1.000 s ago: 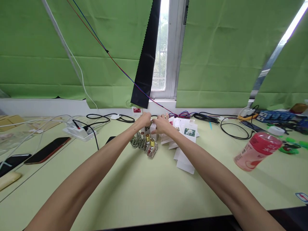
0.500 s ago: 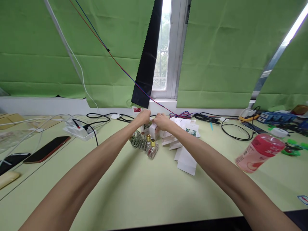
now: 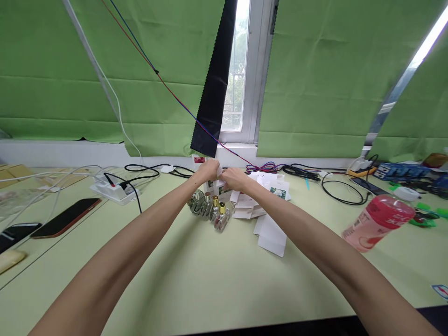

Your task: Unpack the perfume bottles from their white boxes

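Observation:
Near the back of the table my left hand [image 3: 209,171] and my right hand [image 3: 234,179] are close together, both closed around a small white box [image 3: 221,190] with a picture on its side. My fingers partly cover the box. Just in front of it, several small glass bottles [image 3: 221,218] with gold and reddish caps stand in a slanting row. To the right lies a loose heap of white folded cartons and papers [image 3: 272,235], one of them with a green and white flower picture [image 3: 278,192].
A pink-labelled drink bottle [image 3: 380,221] stands at the right. Black cables [image 3: 345,198] lie along the back. At the left are a white power strip [image 3: 117,191], a dark phone [image 3: 66,218] and another phone [image 3: 17,235].
My right hand has shifted slightly left, nearer to my left hand. The white box between them has turned, so its picture side shows. Some cartons in the heap have settled differently.

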The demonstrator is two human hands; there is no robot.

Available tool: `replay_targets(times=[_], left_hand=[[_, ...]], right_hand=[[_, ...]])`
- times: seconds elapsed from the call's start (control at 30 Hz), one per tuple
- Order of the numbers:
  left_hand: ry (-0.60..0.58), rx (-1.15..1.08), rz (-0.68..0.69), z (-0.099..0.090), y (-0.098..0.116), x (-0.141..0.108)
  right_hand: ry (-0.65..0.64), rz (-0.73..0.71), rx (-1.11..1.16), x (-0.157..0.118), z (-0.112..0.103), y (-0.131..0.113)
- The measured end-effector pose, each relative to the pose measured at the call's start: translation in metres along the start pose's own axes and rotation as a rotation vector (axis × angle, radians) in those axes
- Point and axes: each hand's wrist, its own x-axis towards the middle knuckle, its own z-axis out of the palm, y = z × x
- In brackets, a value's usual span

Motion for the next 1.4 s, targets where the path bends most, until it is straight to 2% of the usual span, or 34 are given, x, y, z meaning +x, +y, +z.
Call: replay_targets(times=[0.27, 0.6, 0.83, 0.93, 1.1, 1.27, 1.4], left_hand=[[0.019, 0.1, 0.099, 0.004, -0.009, 0.008], [0.016, 0.013, 0.142, -0.012, -0.014, -0.001], [0.009, -0.101, 0.058, -0.016, -0.022, 0.008], [-0.043, -0.164, 0.026, -0.017, -0.027, 0.01], [-0.169, -0.302, -0.019, -0.019, -0.036, 0.002], [-0.246, -0.367, -0.047, -0.023, -0.04, -0.011], [-0.253, -0.356, -0.066, -0.022, -0.039, -0.012]], right_hand=[[0.039, -0.003, 0.025, -0.003, 0.003, 0.003], [0.057, 0.102, 0.074, 0.0, 0.004, 0.005], [0.228, 0.301, 0.255, 0.005, 0.013, -0.009], [0.281, 0.364, 0.302, 0.01, 0.015, -0.022], [0.283, 0.4, 0.305, 0.021, 0.015, -0.037], [0.249, 0.343, 0.302, 0.027, 0.014, -0.039], [0.229, 0.333, 0.288, 0.023, 0.011, -0.037]])
